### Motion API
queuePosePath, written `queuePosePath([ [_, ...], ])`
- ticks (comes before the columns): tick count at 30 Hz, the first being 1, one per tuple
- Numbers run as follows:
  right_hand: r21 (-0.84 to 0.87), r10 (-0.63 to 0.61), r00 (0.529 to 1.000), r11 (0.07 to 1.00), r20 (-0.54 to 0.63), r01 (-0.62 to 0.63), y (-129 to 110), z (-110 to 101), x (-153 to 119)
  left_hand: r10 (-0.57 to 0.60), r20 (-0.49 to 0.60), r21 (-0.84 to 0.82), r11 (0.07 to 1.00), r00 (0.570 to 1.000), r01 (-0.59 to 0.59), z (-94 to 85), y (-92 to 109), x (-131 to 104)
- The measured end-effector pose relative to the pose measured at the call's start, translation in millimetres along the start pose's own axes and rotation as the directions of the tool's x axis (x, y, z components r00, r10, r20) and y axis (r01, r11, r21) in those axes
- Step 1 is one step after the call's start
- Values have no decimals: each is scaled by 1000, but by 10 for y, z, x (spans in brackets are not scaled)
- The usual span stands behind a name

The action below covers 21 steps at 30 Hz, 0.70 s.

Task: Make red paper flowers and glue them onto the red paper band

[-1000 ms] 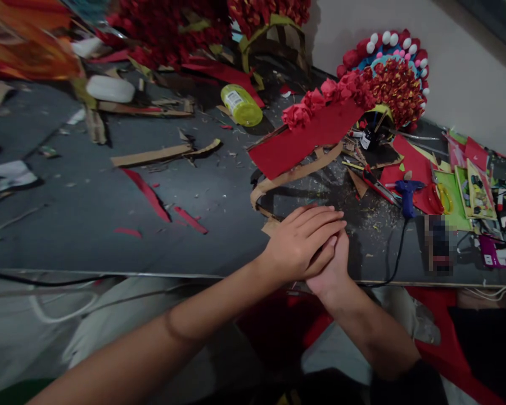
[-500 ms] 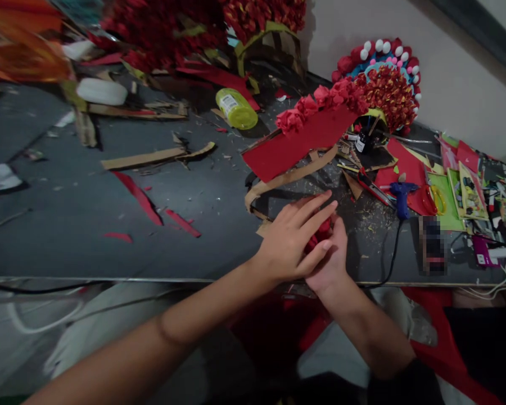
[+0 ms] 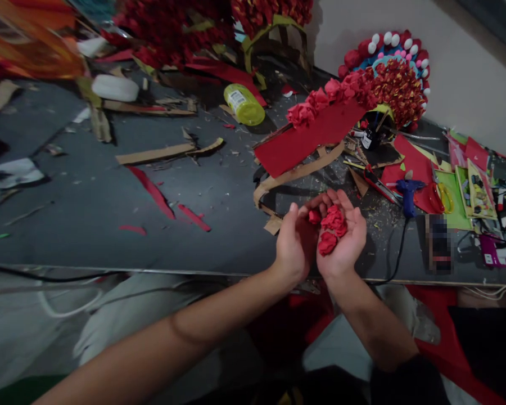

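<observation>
Cupped side by side just above the front edge of the table, my left hand and my right hand hold crumpled red paper flowers. Two of them lie on my right palm. A smaller red paper ball rests against the fingers of my left hand. Just beyond my fingers lies a bent cardboard strip. Behind it is a red paper-covered band with a row of red paper flowers along its upper edge.
A yellow jar lies on its side at the back. To the right are a red cutter knife, a blue glue gun with its cord, and yellow-handled scissors. Cardboard strips and red paper scraps litter the left.
My left hand has come off the top of my right hand and turned palm inward beside it. The red paper flowers between them are now uncovered. The view has shifted slightly.
</observation>
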State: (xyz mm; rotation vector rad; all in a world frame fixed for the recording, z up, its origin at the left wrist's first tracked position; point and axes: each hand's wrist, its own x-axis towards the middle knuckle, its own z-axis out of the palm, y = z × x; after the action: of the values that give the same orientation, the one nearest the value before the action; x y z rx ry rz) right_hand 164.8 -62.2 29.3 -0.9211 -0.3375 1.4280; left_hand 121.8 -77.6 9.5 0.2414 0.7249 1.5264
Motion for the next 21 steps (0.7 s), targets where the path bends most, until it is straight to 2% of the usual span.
queuePosePath([
  [4, -52, -104, 994, 993, 36, 106, 14, 4, -12, -98, -44, -34, 995, 994, 96, 24, 16, -18],
  [9, -117, -192, 975, 972, 116, 205, 29, 3, -36, -221, -74, -165, 964, 972, 207, -5, 51, 43],
  [14, -235, -301, 938, 912, 173, 336, -1, -38, -75, -324, -12, -180, 931, 946, 317, -76, 131, 123],
  [19, -332, -229, 962, 904, 151, 267, -62, -69, -89, -350, 34, -160, 923, 936, 351, -108, 182, 141],
  [21, -312, -272, 947, 897, 170, 313, -30, -61, -78, -342, 35, -168, 924, 939, 343, -86, 203, 139],
])
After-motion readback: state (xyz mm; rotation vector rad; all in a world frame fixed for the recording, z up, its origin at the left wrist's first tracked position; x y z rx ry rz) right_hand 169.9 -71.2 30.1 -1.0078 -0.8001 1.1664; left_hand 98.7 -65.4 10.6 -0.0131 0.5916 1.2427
